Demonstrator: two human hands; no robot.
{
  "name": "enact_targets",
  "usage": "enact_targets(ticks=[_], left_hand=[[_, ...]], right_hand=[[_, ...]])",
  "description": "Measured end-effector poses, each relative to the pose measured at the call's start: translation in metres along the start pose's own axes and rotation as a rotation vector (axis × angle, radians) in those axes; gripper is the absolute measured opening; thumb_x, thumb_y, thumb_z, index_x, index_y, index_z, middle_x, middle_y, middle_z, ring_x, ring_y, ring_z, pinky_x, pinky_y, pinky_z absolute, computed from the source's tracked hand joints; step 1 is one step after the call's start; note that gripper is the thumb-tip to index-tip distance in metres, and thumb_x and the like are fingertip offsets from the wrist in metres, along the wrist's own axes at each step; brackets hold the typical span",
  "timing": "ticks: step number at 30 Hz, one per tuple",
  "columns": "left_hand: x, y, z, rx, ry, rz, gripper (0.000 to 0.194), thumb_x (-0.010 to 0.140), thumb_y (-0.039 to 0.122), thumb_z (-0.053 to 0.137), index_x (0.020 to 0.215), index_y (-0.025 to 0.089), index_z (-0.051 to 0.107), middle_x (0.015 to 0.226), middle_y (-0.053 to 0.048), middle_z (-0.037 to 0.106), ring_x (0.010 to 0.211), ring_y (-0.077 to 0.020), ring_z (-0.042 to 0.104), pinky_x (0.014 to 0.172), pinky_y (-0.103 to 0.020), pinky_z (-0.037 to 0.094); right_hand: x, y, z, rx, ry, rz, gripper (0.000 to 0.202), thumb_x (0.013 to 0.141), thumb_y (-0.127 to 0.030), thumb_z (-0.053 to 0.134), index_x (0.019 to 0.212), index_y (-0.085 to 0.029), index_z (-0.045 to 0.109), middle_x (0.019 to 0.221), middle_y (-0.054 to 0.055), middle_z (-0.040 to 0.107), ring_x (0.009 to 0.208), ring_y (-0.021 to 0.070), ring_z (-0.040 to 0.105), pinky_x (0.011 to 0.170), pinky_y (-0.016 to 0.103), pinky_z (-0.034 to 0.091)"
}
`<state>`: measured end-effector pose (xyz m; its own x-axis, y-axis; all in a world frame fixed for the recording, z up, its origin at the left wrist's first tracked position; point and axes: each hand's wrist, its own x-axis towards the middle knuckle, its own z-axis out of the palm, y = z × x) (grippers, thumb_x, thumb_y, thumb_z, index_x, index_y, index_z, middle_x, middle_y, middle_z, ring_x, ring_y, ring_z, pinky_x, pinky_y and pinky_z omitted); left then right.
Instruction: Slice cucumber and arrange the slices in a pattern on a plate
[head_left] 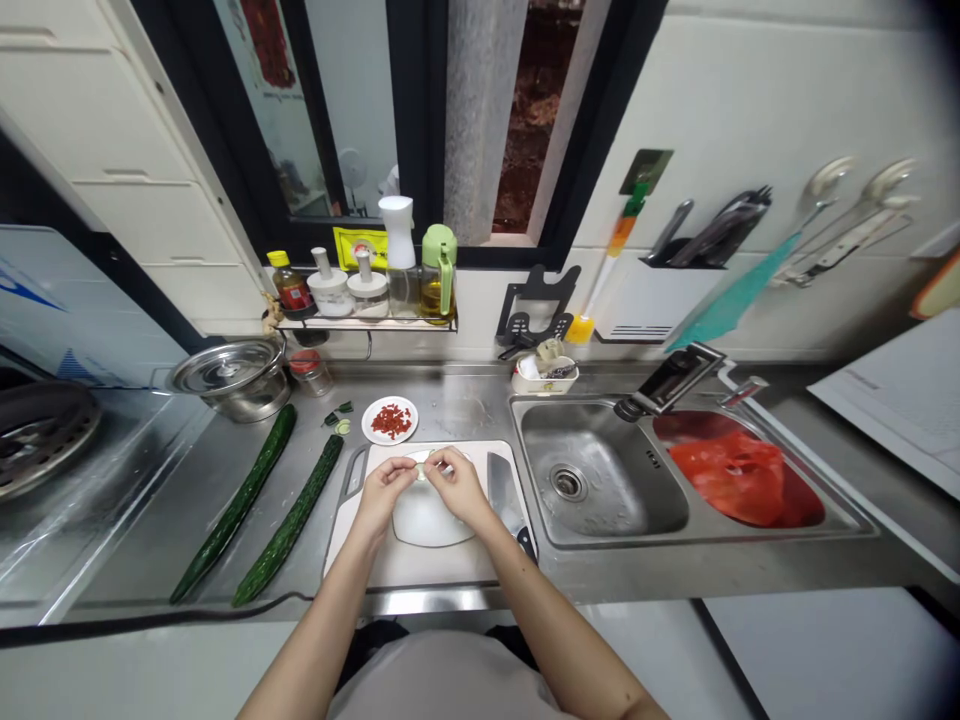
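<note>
My left hand (384, 492) and my right hand (460, 490) meet over a white dish (433, 525), fingertips pinched together. Between them shows a small pale green piece, apparently a cucumber slice (421, 470); my fingers cover much of it. The dish stands on a light cutting board (409, 572) with a grey edge. To the right of my right hand a kitchen knife (507, 492) lies flat on the board. Two whole cucumbers, one dark (244, 500) and one bumpy (295, 528), lie on the counter at left.
Behind the board sits a small white plate (366, 421) of red berries, beside cut cucumber ends (343, 427). A lidded steel pot (251, 390) stands back left. On the right is a sink (600, 500) with a black faucet (667, 380) and a red bag (731, 475). Bottles line a shelf (367, 324).
</note>
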<state>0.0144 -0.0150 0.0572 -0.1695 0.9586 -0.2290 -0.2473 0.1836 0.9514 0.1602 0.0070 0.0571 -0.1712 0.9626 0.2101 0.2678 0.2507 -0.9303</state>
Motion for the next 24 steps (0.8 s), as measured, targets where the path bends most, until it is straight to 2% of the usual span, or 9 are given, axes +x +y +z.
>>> enact_targets(ticks=[2, 5, 8, 10, 14, 19, 24], left_hand=[[-0.001, -0.001, 0.001, 0.009, 0.013, 0.007, 0.039, 0.053, 0.040, 0.081, 0.079, 0.016, 0.066, 0.072, 0.000, 0.066, 0.070, -0.0117, 0.058, 0.069, -0.023, 0.041], [-0.004, -0.001, 0.002, 0.046, 0.053, -0.037, 0.045, 0.057, 0.049, 0.078, 0.083, 0.016, 0.064, 0.061, 0.002, 0.061, 0.057, -0.0083, 0.051, 0.056, -0.020, 0.035], [-0.007, -0.001, 0.003, 0.015, -0.014, -0.171, 0.051, 0.063, 0.059, 0.071, 0.089, 0.015, 0.062, 0.057, 0.003, 0.058, 0.047, -0.0053, 0.042, 0.046, -0.018, 0.023], [-0.008, 0.001, 0.005, -0.055, -0.076, -0.265, 0.055, 0.067, 0.062, 0.067, 0.096, 0.016, 0.061, 0.061, 0.002, 0.061, 0.046, -0.0046, 0.043, 0.045, -0.018, 0.020], [-0.010, 0.008, 0.009, -0.156, -0.116, -0.360, 0.055, 0.068, 0.056, 0.069, 0.107, 0.019, 0.059, 0.067, 0.002, 0.062, 0.047, -0.0041, 0.046, 0.044, -0.016, 0.021], [-0.010, 0.016, 0.013, -0.173, -0.098, -0.341, 0.049, 0.063, 0.040, 0.075, 0.105, 0.019, 0.060, 0.070, 0.002, 0.061, 0.048, -0.0035, 0.047, 0.041, -0.015, 0.022], [-0.012, 0.019, 0.013, -0.179, -0.090, -0.334, 0.051, 0.059, 0.036, 0.077, 0.104, 0.018, 0.060, 0.072, 0.002, 0.061, 0.050, -0.0034, 0.047, 0.041, -0.015, 0.022]], right_hand=[[0.001, 0.000, 0.001, 0.026, 0.009, 0.010, 0.011, 0.080, -0.028, 0.058, 0.074, -0.020, 0.063, 0.082, 0.002, 0.064, 0.079, 0.0148, 0.056, 0.068, 0.025, 0.043], [0.001, 0.000, 0.001, 0.074, 0.022, 0.040, 0.013, 0.080, -0.030, 0.058, 0.074, -0.020, 0.062, 0.080, 0.002, 0.064, 0.079, 0.0150, 0.056, 0.066, 0.024, 0.043], [0.002, -0.003, -0.001, 0.100, 0.019, 0.058, 0.013, 0.080, -0.031, 0.058, 0.074, -0.020, 0.062, 0.080, 0.003, 0.065, 0.079, 0.0155, 0.057, 0.064, 0.025, 0.043], [0.001, -0.004, -0.003, 0.100, 0.016, 0.057, 0.013, 0.080, -0.031, 0.058, 0.075, -0.020, 0.063, 0.081, 0.003, 0.065, 0.080, 0.0158, 0.057, 0.064, 0.025, 0.042], [-0.001, -0.005, -0.007, 0.079, 0.001, 0.028, 0.010, 0.079, -0.029, 0.060, 0.076, -0.020, 0.064, 0.082, 0.002, 0.065, 0.081, 0.0158, 0.057, 0.065, 0.025, 0.042], [-0.004, -0.004, -0.009, 0.068, -0.001, -0.008, 0.007, 0.078, -0.026, 0.060, 0.074, -0.020, 0.064, 0.079, 0.001, 0.064, 0.080, 0.0150, 0.057, 0.067, 0.025, 0.042], [-0.006, -0.004, -0.010, 0.047, -0.001, -0.034, 0.009, 0.079, -0.026, 0.060, 0.074, -0.020, 0.063, 0.080, 0.001, 0.064, 0.080, 0.0145, 0.057, 0.066, 0.025, 0.042]])
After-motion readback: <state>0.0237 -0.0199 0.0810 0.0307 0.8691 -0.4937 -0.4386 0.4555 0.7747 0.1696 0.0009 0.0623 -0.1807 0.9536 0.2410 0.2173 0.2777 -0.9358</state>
